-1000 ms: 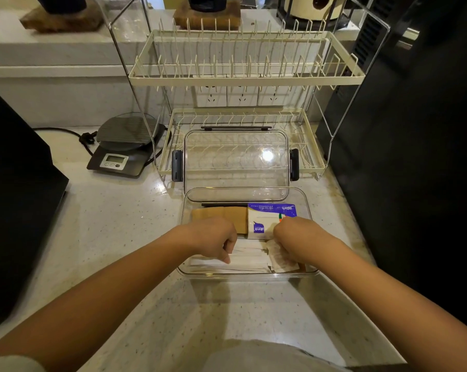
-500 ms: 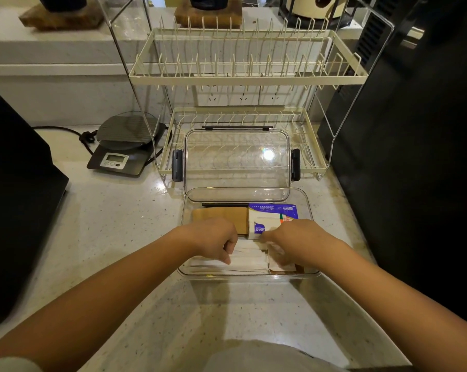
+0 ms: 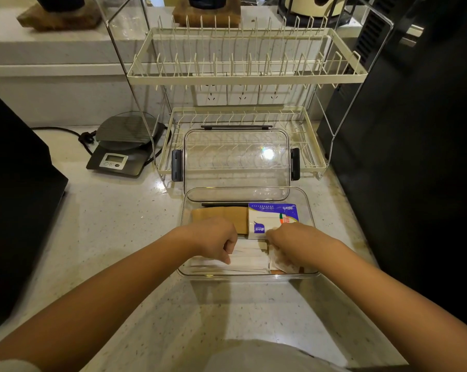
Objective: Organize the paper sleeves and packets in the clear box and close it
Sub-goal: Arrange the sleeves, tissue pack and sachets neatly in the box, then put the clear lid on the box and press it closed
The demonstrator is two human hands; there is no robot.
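Hands both down in the clear plastic box (image 3: 311, 210), close together but not touching. Left hand (image 3: 213, 238) sits over the front-left part, fingers curled, thumb pointing down. It's pinching the flat stack of white paper sleeves (image 3: 251, 257), which runs out to the right from btw thumb and fingers, along the near wall. Right hand (image 3: 296, 241) is over the front-right corner, knuckles up, reaching left to the lower edge of the blue-and-white soft packet (image 3: 272, 214). Can't tell if it's gripping anything, fingertips are tucked out of sight. Beneath its palm lies a crinkled white packet (image 3: 280, 261), just beside the sleeves' right end. Back row of the box: tan brown paper sleeves (image 3: 221, 214) at left, just behind the left hand, touching the blue-and-white soft packet at right. Box is open. Its clear lid (image 3: 237, 162) w/ dark side clips stands upright right behind it, against the cream wire dish rack (image 3: 243, 75). Box sits on the pale speckled worktop (image 3: 119, 232), approx centre. Grey digital kitchen scale (image 3: 125, 146) at back left, well apart from the box. Tall black appliance (image 3: 415, 157) at right, near the box's side.
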